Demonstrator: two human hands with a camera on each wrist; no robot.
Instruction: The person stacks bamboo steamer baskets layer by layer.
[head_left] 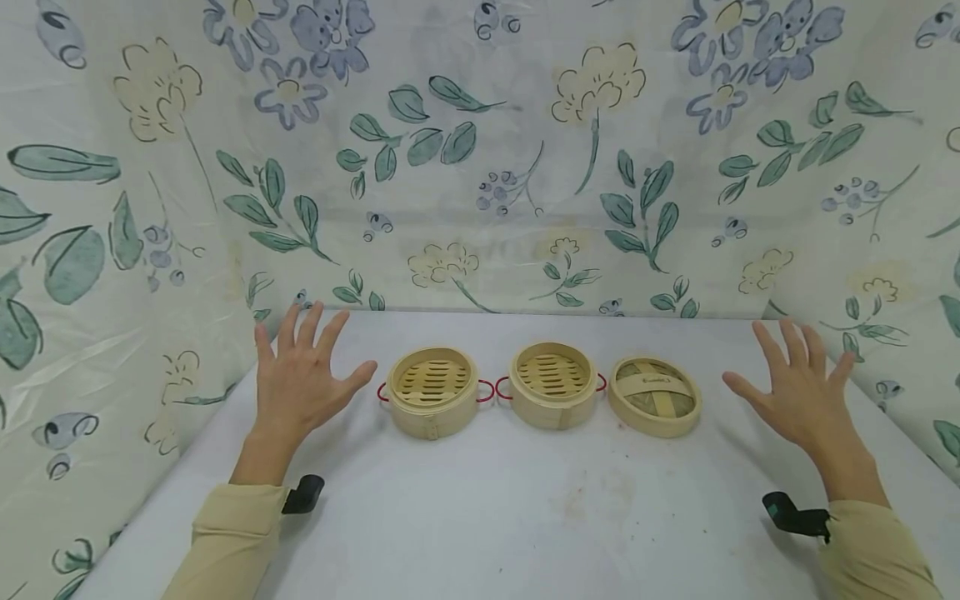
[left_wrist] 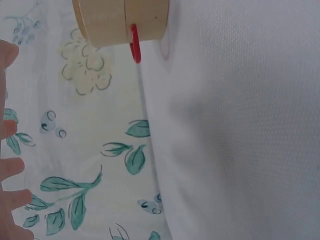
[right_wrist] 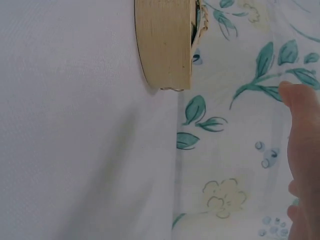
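Start: I see left hand (head_left: 300,379) and right hand (head_left: 798,392) spread, holding nothing | next, I judge: grasp left steamer basket (head_left: 432,402) or lid (head_left: 655,396)

Three pieces in a row across the table (head_left: 480,517): left steamer basket (head_left: 432,402), middle steamer basket (head_left: 553,384) just beside it (handles nearly touching), lid (head_left: 655,396) rightmost. Left hand (head_left: 300,383) left of the row, right hand (head_left: 802,396) right of it. Backdrop cloth (head_left: 480,167) behind.
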